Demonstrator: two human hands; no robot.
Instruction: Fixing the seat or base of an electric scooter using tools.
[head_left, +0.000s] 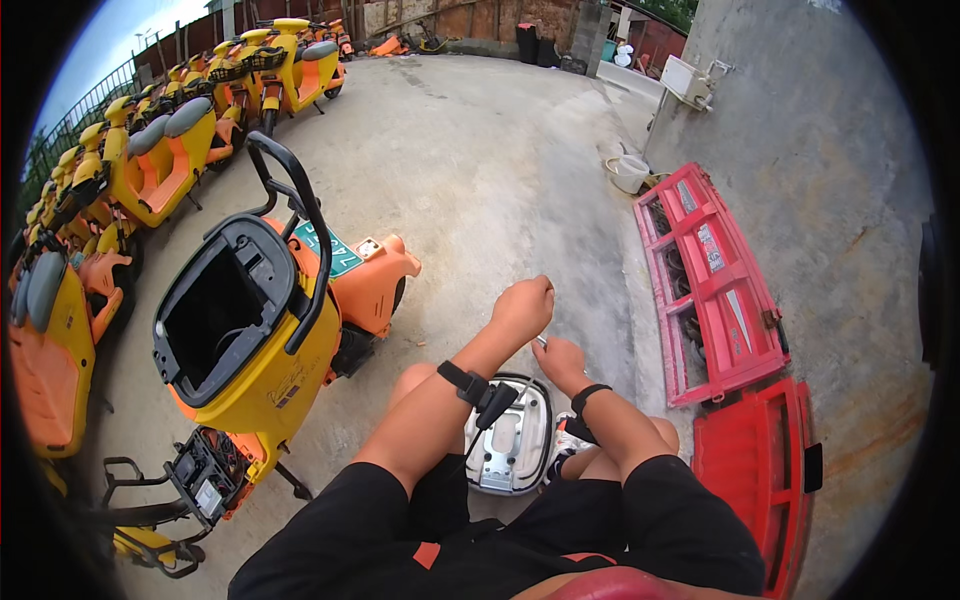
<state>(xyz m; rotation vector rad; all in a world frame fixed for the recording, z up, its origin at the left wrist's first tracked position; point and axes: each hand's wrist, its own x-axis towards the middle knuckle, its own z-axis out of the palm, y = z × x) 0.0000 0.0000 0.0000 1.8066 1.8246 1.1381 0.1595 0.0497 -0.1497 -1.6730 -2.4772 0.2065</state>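
My left hand (525, 308) is closed in a fist out in front of me; whatever its fingers may hold is hidden. Just below and to its right, my right hand (562, 364) is closed, with a small silvery metal piece (541, 341) showing at the thumb; its kind is too small to tell. Below both hands, between my legs, lies a scooter seat (510, 440) with its pale underside and metal plate facing up. Left of my arms stands a yellow and orange scooter (285, 370) without its seat, its dark storage well (225, 310) uncovered.
Rows of yellow scooters (165, 165) line the left side. On the right, red metal panels (715, 285) lean by a concrete wall (830, 200). A white bucket (628, 173) stands beyond them, under a wall sink (687, 82). A black grab rail (310, 220) rises from the near scooter.
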